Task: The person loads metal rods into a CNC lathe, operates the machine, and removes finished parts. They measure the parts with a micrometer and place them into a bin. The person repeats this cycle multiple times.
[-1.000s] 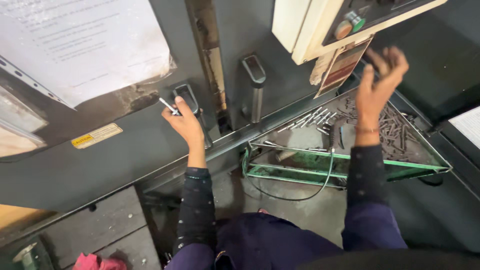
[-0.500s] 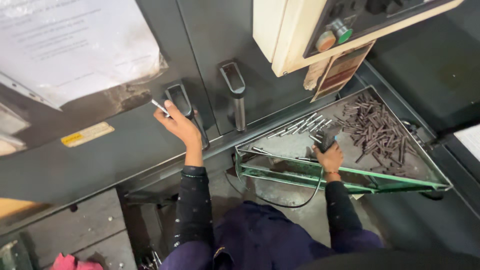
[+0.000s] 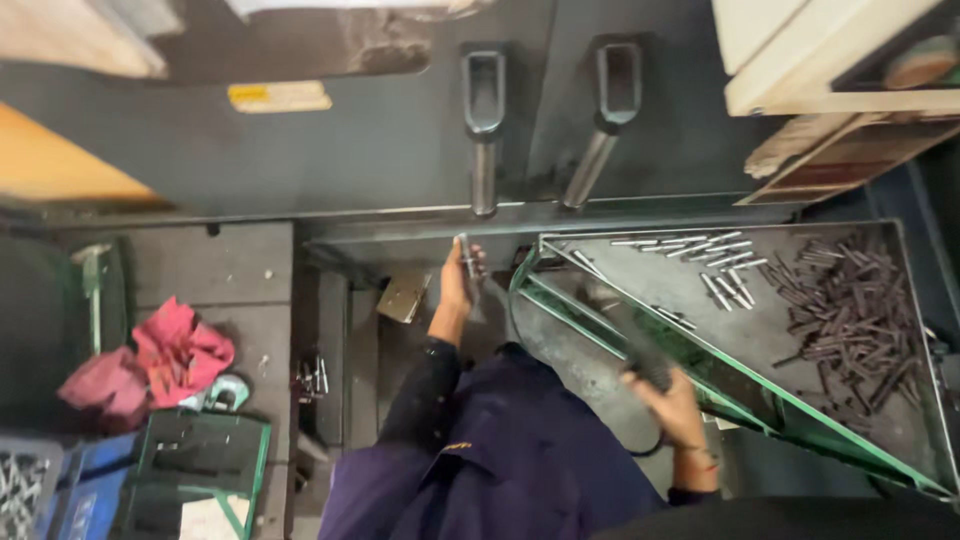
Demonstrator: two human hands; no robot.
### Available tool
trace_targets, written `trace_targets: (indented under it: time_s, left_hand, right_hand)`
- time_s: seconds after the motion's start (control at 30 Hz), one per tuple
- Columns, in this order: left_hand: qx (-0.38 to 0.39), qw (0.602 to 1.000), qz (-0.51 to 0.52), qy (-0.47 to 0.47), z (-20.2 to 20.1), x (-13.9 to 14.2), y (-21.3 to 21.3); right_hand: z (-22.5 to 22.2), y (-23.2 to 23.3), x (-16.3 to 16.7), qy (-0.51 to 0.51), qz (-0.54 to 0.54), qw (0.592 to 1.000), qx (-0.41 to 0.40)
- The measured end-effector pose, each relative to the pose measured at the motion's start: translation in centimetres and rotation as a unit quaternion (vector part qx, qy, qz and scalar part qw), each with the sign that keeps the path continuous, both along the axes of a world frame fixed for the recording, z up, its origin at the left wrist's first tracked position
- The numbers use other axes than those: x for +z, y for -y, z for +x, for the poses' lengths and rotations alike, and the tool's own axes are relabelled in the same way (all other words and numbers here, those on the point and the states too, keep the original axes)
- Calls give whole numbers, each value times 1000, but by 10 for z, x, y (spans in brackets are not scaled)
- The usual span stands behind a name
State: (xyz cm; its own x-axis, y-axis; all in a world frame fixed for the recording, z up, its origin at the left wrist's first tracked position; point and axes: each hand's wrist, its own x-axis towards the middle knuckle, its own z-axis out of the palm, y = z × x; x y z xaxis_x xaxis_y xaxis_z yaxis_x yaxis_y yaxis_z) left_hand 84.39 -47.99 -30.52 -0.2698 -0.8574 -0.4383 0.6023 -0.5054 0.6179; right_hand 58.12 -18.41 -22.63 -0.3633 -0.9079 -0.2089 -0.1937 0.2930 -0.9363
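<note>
A: Looking down from the head camera, what is seen at the left hand (image 3: pixel 458 283)?

B: A short metal rod (image 3: pixel 467 256) is held upright in it. The fingers are wrapped around the rod's lower part, and its top stands out above them. The hand is raised in front of the dark machine front (image 3: pixel 380 140), just below 2 dark handles (image 3: pixel 484 90) that are fixed there.

A: And the right hand (image 3: pixel 672 402)?

B: It is blurred. A dark tool (image 3: pixel 628 335) is gripped in it, with the fingers closed around the lower end. The tool's upper end is pointed toward the green-framed tray (image 3: pixel 700 360), and the hand itself is placed just at the tray's near rail.

A: What is kept in the tray?

B: A heap of dark rods (image 3: pixel 850 310) is piled at its right side, and a few brighter pins (image 3: pixel 715 260) are scattered toward the far edge. How many there are cannot be told.

A: Anything else around?

B: A pink rag (image 3: pixel 165 355) is laid on the floor at the left, well apart from both hands. A green crate (image 3: pixel 200 465) is set near it. A cream control box (image 3: pixel 800 60) is mounted at the upper right.
</note>
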Motion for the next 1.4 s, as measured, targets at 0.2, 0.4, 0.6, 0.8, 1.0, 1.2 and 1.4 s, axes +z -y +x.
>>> trace_targets:
  time_s: [0.2,0.4,0.6,0.8,1.0,1.2,1.4]
  left_hand:
    - [-56,997,0,49,-2,-2,0]
    - [-40,995,-64,72,8,16,-12]
    - [-46,990,-98,91,15,19,-18]
    - [-51,987,-127,88,17,2,-21]
    - [-13,988,-132,75,17,0,-26]
    - [-5,992,-125,-6,19,4,-35]
    - [-16,991,-131,-14,19,0,-37]
  right_hand:
    - [79,25,16,-176,-37,979,92]
    - [92,38,35,-253,-81,960,91]
    - [98,37,43,-266,-116,950,115]
    - [101,35,45,-291,-116,942,122]
    - [106,29,50,-275,-129,947,104]
    - [106,19,57,-296,-170,933,113]
    - [107,14,58,-295,-149,936,121]
